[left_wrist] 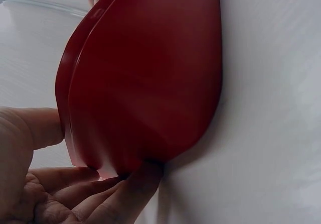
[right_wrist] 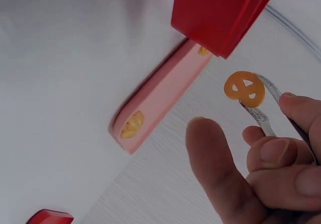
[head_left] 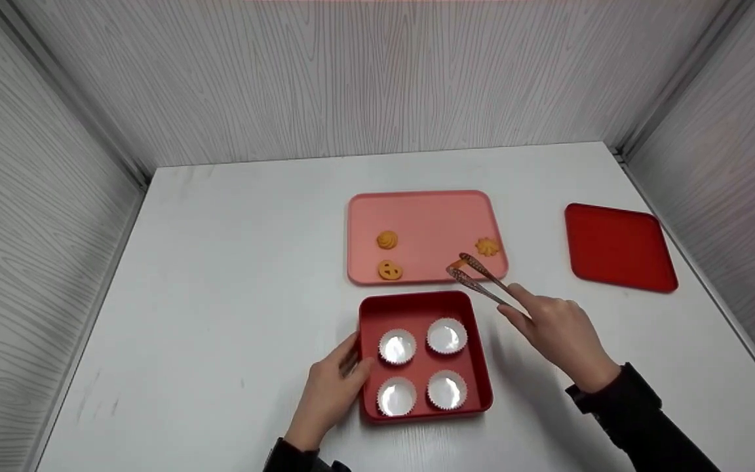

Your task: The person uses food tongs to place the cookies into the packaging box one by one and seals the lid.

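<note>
My right hand [head_left: 561,331] holds metal tongs [head_left: 485,271] above the near right edge of the pink tray [head_left: 430,216]. In the right wrist view, a pretzel-shaped cookie [right_wrist: 243,89] sits between the tong tips, lifted clear of the tray. My left hand [head_left: 333,387] grips the left wall of a red square box [head_left: 422,367], thumb at the rim and fingers against the outside. Inside the box stand several white paper cups [head_left: 447,336]. On the pink tray lie a swirl cookie [head_left: 387,240], another pretzel-shaped cookie [head_left: 390,269] and a star-shaped cookie [head_left: 487,246].
A flat red tray or lid [head_left: 621,248] lies at the right of the white table [head_left: 240,275]. Pale wood-grain panels [head_left: 364,78] rise at the back and along both sides. The pink tray stands just behind the red box.
</note>
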### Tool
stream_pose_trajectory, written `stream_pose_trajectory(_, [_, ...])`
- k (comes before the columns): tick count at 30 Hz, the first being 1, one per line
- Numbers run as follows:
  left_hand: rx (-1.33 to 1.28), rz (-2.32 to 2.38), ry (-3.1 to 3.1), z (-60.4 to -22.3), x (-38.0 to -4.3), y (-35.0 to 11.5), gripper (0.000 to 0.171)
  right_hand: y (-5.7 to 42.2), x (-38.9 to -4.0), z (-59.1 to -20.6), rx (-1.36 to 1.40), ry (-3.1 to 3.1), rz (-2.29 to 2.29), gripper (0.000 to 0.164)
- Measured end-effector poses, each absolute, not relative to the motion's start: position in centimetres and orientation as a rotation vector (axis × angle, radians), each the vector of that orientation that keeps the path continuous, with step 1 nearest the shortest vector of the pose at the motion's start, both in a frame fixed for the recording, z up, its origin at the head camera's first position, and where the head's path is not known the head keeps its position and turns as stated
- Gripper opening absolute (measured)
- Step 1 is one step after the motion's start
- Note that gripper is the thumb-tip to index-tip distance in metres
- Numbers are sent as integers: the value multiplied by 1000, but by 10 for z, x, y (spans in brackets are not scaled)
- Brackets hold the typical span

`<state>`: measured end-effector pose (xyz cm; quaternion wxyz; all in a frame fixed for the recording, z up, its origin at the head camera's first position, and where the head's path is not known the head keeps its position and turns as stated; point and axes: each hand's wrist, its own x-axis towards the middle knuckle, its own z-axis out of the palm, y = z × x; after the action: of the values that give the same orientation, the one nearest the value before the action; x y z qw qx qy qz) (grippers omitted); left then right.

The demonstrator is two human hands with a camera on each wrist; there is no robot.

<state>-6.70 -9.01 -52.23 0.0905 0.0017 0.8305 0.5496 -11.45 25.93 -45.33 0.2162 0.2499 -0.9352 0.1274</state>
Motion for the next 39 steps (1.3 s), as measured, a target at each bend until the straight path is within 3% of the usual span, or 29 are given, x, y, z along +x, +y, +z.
stream_pose_trajectory(18, [-1, 1636, 2464, -523, -67, -90, 65, 256, -69, -410, 871, -2803, 284, 24])
stream_pose_trajectory(39, [-17, 1604, 2485, -522, -66, -90, 65, 228, -70, -411, 925, -2938, -12, 23])
